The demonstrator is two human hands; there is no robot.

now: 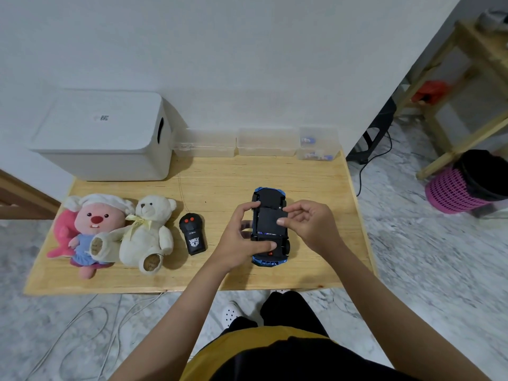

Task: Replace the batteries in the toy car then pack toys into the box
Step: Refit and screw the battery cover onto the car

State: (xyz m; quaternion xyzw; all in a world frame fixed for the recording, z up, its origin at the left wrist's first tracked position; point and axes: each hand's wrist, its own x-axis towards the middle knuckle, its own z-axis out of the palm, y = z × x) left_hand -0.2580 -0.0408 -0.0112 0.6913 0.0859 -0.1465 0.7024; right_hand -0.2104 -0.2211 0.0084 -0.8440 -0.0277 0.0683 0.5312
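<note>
Wooden table (220,171) against white wall; both hands, left (239,237) and right (308,224), grip upturned toy car (270,224).

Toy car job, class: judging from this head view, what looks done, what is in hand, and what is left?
Done: the toy car lies belly-up on the table. In hand: the left hand grips the car; the right hand works at its underside panel. Left: packing, since the white box is lidded and the bear, pink plush and remote lie outside.

White wall (247,50), grey marbled floor (426,257), wooden table (214,188), wooden shelf frame (467,86)
</note>
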